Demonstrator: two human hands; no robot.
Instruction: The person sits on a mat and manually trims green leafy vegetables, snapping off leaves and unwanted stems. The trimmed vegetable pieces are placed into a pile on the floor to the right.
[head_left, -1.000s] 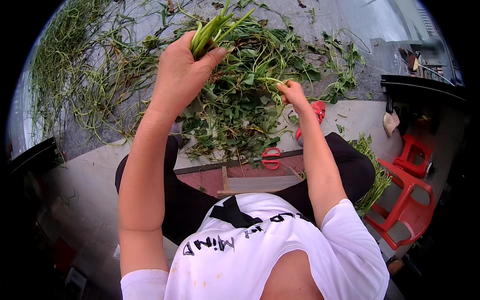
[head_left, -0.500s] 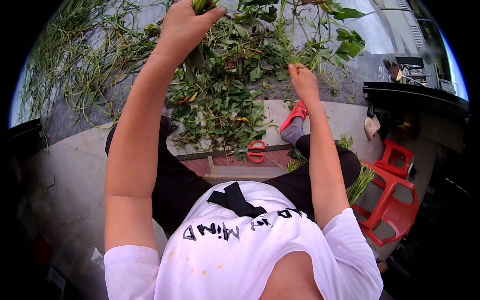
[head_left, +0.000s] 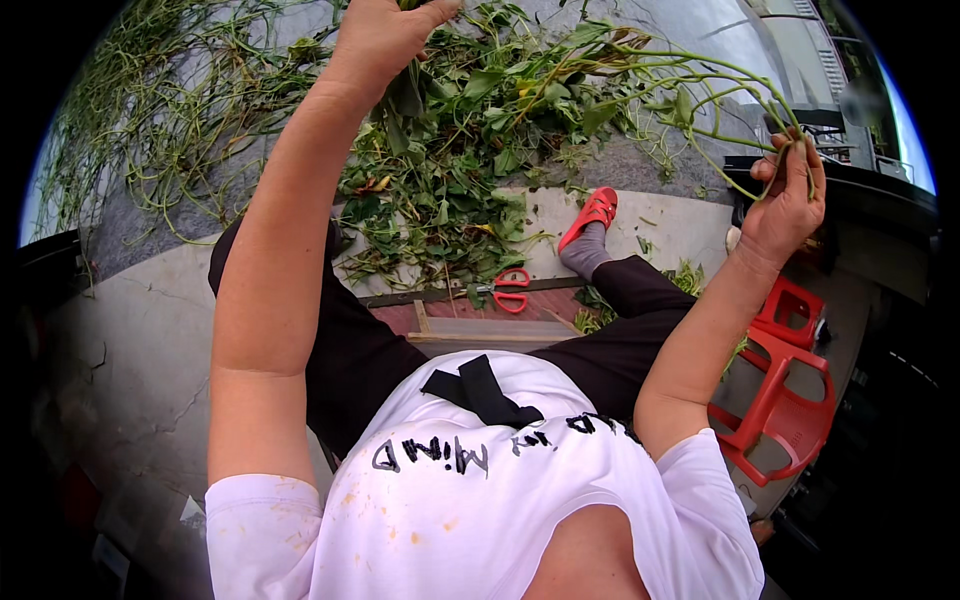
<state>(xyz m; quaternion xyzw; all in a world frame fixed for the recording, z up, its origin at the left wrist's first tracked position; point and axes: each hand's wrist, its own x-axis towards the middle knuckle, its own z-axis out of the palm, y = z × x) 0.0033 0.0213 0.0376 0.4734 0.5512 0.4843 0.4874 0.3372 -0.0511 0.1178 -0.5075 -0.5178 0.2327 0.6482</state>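
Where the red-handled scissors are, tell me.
In the head view, just right of centre, the scissors lie by the near edge of the leafy heap, left of the red sandal.

Before you, the grey floor [head_left: 150,300] carries a sprawling heap of vines [head_left: 430,205]; beside it rests your red shoe [head_left: 590,215], and red seats [head_left: 803,432] stand to your right.

Black, handwritten-style lettering [head_left: 432,456] stands upside down across the chest of the white T-shirt [head_left: 400,560], nearer the body than the left hand [head_left: 388,38] and right hand [head_left: 788,205]; its right end sinks into folds.
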